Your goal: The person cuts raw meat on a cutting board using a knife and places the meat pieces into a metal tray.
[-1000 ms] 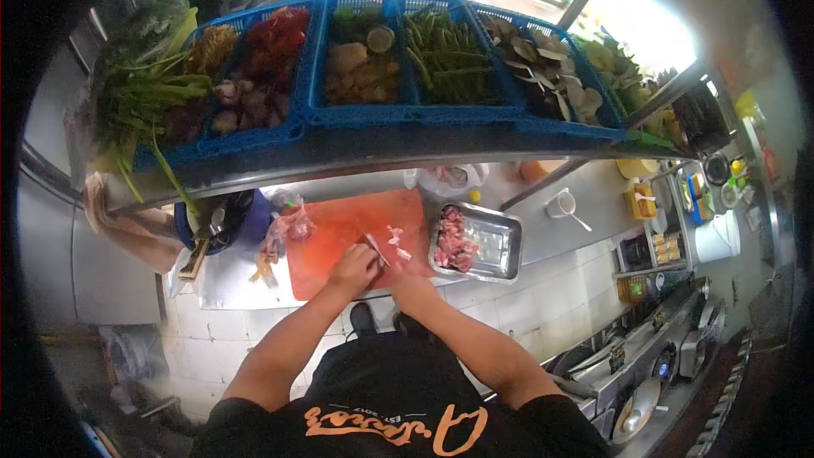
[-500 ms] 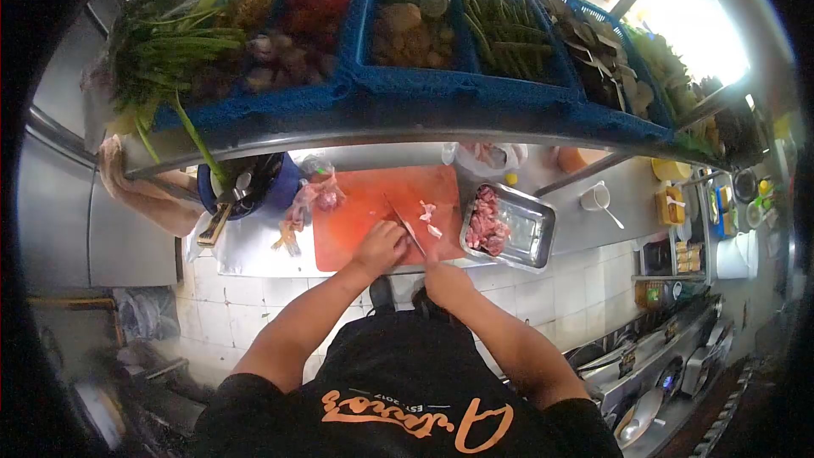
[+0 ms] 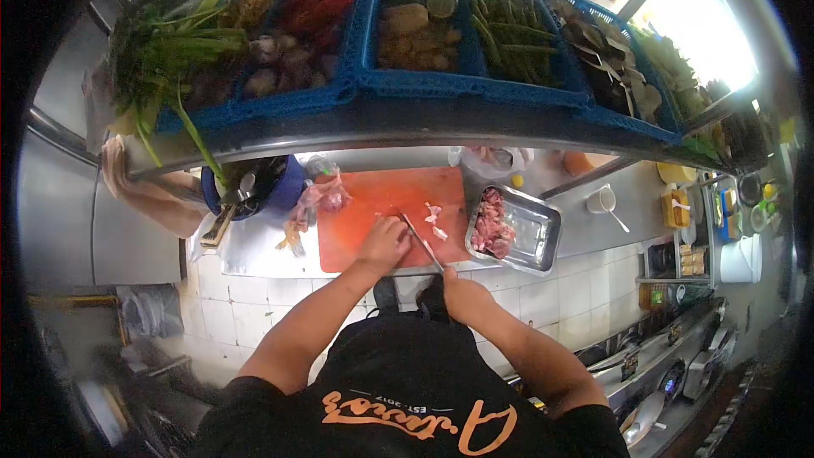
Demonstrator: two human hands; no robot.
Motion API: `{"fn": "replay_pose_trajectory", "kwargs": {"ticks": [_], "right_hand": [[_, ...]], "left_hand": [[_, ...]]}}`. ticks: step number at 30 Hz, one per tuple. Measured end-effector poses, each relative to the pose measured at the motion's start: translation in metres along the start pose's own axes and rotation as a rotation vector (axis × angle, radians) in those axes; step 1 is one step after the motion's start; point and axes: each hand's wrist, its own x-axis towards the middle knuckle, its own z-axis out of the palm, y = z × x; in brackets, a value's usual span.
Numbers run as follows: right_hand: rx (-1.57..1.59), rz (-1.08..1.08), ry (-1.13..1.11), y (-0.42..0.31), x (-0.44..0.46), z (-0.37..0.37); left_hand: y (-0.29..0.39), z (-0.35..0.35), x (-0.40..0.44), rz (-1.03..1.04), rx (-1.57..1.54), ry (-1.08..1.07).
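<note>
My right hand [image 3: 463,295] is closed round the handle of a knife [image 3: 420,238], whose blade points up and left over the red cutting board [image 3: 348,195]. Left of the blade, my left hand [image 3: 386,240] presses down on the board with its fingers bent; whatever lies under them is too small to make out. White-pink scraps [image 3: 434,219] lie on the board right of the knife. Beside the board stands a metal tray [image 3: 536,225] with cut meat [image 3: 493,225] in its left part. A plastic bag [image 3: 326,196] touches the board's left edge.
Blue baskets [image 3: 424,83] of vegetables stand on a shelf above the counter. A blue pot [image 3: 288,191] with utensils is at the left. Behind the tray is a bag with meat [image 3: 492,161]; a white cup [image 3: 601,198] with a spoon stands further right.
The head view has shifted, so the board and tray appear further right. The knife has moved slightly away from my left hand, and my right hand sits a little lower and further right.
</note>
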Motion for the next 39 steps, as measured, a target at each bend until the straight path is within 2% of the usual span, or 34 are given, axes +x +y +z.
{"fn": "replay_pose_trajectory", "kwargs": {"ticks": [3, 6, 9, 15, 21, 24, 26, 31, 33, 36, 39], "right_hand": [[0.044, -0.013, 0.097, -0.005, 0.048, 0.010], [-0.017, -0.034, 0.213, -0.013, 0.073, -0.007], [0.055, -0.108, 0.187, -0.019, 0.040, -0.037], [-0.037, -0.023, -0.056, -0.016, -0.011, -0.031], [0.021, -0.019, 0.125, -0.014, 0.056, 0.015], [-0.071, -0.153, 0.198, -0.015, 0.092, 0.014], [0.008, -0.161, 0.207, -0.014, 0.093, 0.002], [-0.104, -0.261, 0.328, -0.009, 0.049, -0.016], [-0.068, -0.255, 0.297, -0.004, 0.040, -0.015], [-0.079, -0.114, 0.052, -0.024, 0.010, -0.046], [-0.087, -0.115, 0.050, -0.031, 0.011, -0.035]], "left_hand": [[0.007, -0.010, 0.003, 0.070, -0.013, -0.064], [0.013, -0.024, 0.008, -0.015, -0.025, -0.164], [0.026, -0.034, 0.011, -0.225, -0.188, -0.129], [0.011, -0.015, 0.001, -0.074, 0.002, -0.020], [0.009, -0.013, 0.002, 0.026, 0.029, -0.015], [0.008, -0.016, 0.005, 0.053, 0.063, -0.099], [0.011, -0.023, 0.006, 0.034, 0.029, -0.074], [0.013, -0.045, -0.010, -0.018, -0.040, -0.091], [0.008, -0.044, -0.013, 0.002, 0.020, -0.098], [0.007, -0.042, -0.015, -0.015, 0.098, -0.155], [0.013, -0.042, -0.011, 0.047, 0.035, -0.046]]}}
